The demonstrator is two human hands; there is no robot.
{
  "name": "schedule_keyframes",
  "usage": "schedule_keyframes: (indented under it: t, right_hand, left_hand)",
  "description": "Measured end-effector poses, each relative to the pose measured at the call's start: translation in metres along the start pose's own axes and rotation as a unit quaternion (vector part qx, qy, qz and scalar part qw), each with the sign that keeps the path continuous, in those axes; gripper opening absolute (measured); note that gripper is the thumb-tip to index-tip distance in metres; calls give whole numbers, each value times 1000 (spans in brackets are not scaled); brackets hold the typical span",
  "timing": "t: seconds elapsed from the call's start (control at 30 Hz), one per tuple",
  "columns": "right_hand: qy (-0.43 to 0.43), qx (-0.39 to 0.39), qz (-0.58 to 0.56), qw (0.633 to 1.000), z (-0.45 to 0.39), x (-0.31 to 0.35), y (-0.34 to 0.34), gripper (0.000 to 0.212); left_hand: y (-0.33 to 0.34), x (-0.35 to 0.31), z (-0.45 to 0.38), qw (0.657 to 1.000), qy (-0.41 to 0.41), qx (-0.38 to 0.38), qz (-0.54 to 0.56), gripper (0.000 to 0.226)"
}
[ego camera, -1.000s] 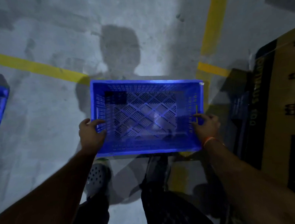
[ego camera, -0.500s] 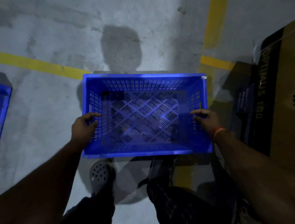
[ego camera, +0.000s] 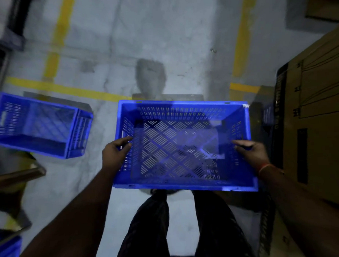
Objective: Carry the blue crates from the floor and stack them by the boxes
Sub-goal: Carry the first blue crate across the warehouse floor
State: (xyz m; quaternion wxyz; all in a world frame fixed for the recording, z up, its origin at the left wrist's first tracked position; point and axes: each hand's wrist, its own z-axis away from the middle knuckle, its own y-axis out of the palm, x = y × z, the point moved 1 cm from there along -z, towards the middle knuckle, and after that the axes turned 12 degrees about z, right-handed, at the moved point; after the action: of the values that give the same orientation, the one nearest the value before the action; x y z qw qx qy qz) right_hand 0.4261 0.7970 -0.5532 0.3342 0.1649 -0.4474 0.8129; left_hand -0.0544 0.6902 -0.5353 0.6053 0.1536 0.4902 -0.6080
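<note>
I hold an empty blue perforated crate (ego camera: 180, 108) in front of me, above the grey floor, its open top facing me. My left hand (ego camera: 114, 153) grips its left side wall and my right hand (ego camera: 251, 152), with an orange band at the wrist, grips its right side wall. A second blue crate (ego camera: 38, 124) rests on the floor at the left, tilted away. The corner of a third blue crate (ego camera: 7, 254) shows at the bottom left.
Large brown cardboard boxes (ego camera: 320, 121) stand close on the right. Yellow floor lines (ego camera: 242, 34) run across the grey concrete. A metal bar (ego camera: 17, 174) juts in at the left. My dark-trousered legs (ego camera: 149, 226) are below the crate.
The crate has risen and come closer to me. My view has swung left, so the floor crate at the left is now in full sight.
</note>
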Motion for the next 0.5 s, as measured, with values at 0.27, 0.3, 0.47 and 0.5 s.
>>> schedule_keyframes:
  t: [0.27, 0.3, 0.47, 0.5]
  right_hand:
    - [37, -104, -15, 994, 162, 50, -16, 22]
    - [43, -115, -13, 992, 181, 50, -14, 22]
    - [85, -167, -38, 981, 271, 41, 2, 28]
    - [88, -180, -39, 979, 288, 38, 9, 29]
  left_hand:
    - [-86, -47, 63, 996, 66, 45, -24, 20]
    - [-95, -48, 68, 996, 74, 51, -31, 19]
    - [-119, -64, 103, 989, 117, 72, -47, 24]
    - [-122, -63, 111, 987, 129, 78, -50, 23]
